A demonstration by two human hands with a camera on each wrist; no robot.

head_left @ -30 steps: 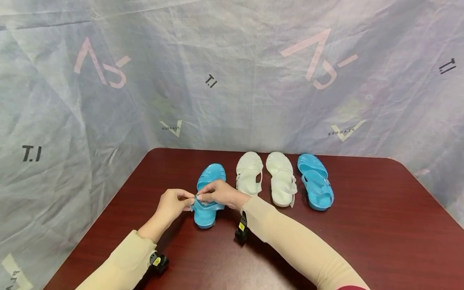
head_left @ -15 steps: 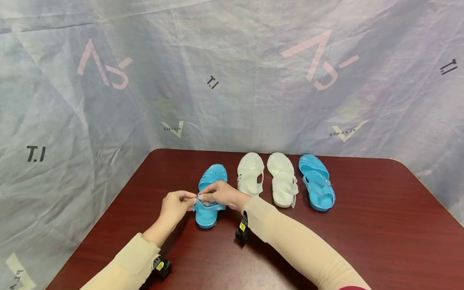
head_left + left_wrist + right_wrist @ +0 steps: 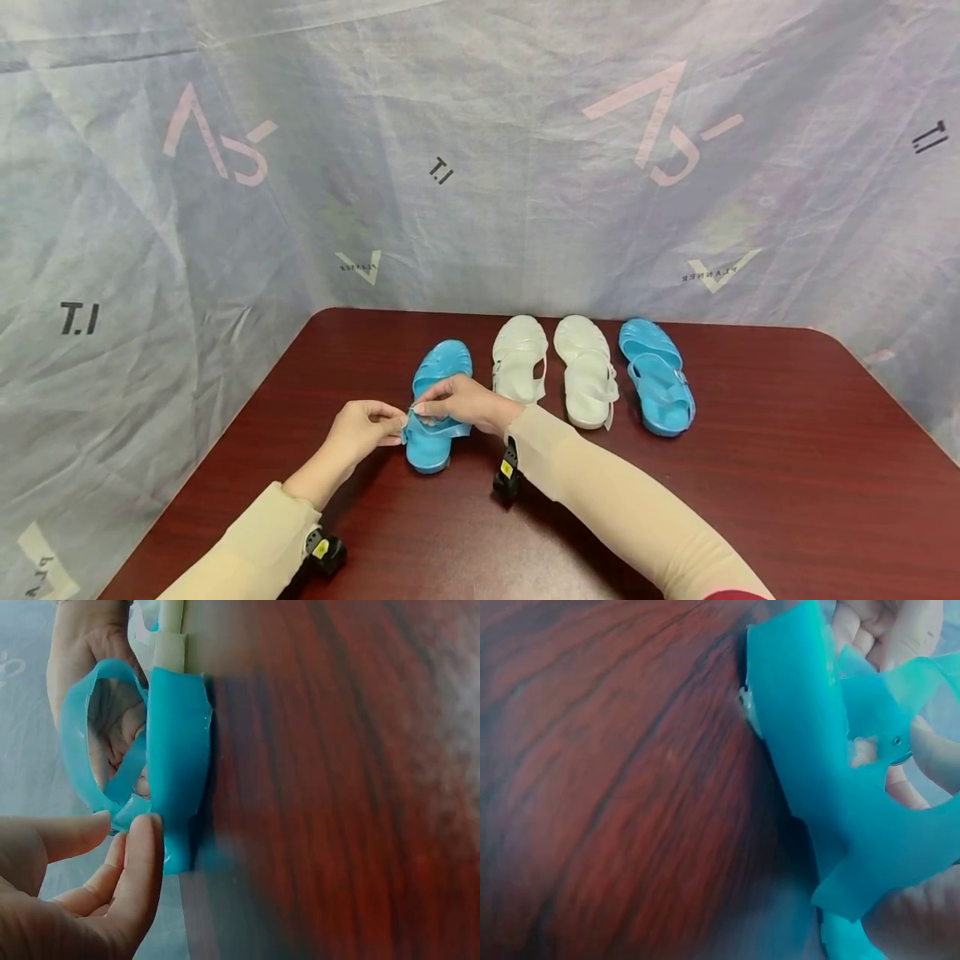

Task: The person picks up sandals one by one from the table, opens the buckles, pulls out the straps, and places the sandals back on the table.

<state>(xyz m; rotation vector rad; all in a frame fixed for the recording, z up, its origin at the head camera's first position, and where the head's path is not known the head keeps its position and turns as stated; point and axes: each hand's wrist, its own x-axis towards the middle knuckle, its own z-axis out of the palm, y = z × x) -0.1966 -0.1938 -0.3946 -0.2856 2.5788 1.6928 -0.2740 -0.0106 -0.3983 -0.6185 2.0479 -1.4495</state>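
Observation:
A blue jelly sandal [image 3: 427,454] lies on the table with its toe pointing away from me. My left hand [image 3: 363,429] is at its left side, thumb and fingers pinching the strap [image 3: 129,814] near its end. From above, my right hand [image 3: 467,402] reaches over the sandal and pinches the strap by the buckle, thumb against index finger. A small metal buckle part [image 3: 898,741] shows between the fingers in the right wrist view. The heel strap [image 3: 73,742] stands up as a loop. My fingers partly hide the fastening.
To the right stand two white sandals, the nearer one [image 3: 517,367] close to my right hand and the other [image 3: 587,375] beside it. Another blue sandal [image 3: 660,387] lies farther right. The reddish-brown table [image 3: 787,450] meets a grey cloth backdrop [image 3: 480,208] behind and at left.
The left fingertips have dropped slightly down and away from the right fingertips along the strap. The right hand keeps its pinch at the buckle, and the sandals stay put.

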